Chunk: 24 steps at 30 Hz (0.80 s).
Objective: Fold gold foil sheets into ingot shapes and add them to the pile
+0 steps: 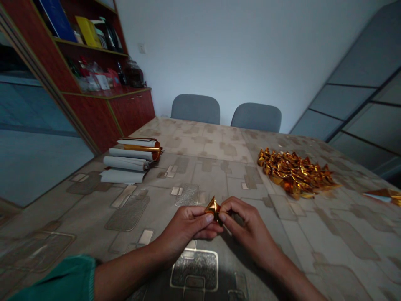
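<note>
Between my two hands, above the near middle of the table, is a small folded gold foil paper piece [213,206] with a pointed top. My left hand [196,223] pinches it from the left, thumb in front and fingers curled behind and below. My right hand [242,219] grips its right edge between thumb and index finger. Part of the piece is hidden by the fingers. To the right lies a pile of similar folded gold foil pieces [293,171]. Rolled and curled sheets of gold foil paper [127,163], pale side mostly outward, lie on the left.
The table [200,167] has a patterned cover. At its right edge lies another gold foil piece [384,195]. Two grey chairs [196,108] stand at the far side. A red-brown cabinet [131,106] with items on its shelves stands behind at the left.
</note>
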Motion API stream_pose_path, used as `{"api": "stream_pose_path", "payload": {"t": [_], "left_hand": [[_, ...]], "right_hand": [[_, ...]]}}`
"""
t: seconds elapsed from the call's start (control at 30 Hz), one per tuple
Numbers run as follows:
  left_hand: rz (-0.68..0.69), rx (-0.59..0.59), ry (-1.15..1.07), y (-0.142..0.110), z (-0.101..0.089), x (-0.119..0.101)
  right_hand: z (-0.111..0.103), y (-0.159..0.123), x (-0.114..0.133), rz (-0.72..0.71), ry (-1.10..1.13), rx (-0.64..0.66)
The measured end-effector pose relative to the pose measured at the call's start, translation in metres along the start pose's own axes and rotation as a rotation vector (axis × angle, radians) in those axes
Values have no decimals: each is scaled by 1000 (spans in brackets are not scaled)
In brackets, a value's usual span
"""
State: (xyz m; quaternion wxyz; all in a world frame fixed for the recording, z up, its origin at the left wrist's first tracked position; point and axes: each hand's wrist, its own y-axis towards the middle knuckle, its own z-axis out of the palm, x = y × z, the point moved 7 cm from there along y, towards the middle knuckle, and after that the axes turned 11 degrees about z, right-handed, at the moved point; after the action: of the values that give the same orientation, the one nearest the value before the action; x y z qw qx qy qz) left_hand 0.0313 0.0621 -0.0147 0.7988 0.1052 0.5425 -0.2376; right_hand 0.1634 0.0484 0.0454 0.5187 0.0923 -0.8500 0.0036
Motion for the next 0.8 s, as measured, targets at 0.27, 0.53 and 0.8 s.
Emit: {"api": "stream_pose_path", "payload": {"t": [0.27,0.53,0.8], "left_hand": [[25,10,65,1,1,-1],[36,16,94,1,0,1],[161,-75,214,2,-6,-11]], "right_hand": [[4,0,-2,-24,-54,-12],[7,-1,0,-34,-103,-21],[8,-2,1,-58,-33,-26]]}}
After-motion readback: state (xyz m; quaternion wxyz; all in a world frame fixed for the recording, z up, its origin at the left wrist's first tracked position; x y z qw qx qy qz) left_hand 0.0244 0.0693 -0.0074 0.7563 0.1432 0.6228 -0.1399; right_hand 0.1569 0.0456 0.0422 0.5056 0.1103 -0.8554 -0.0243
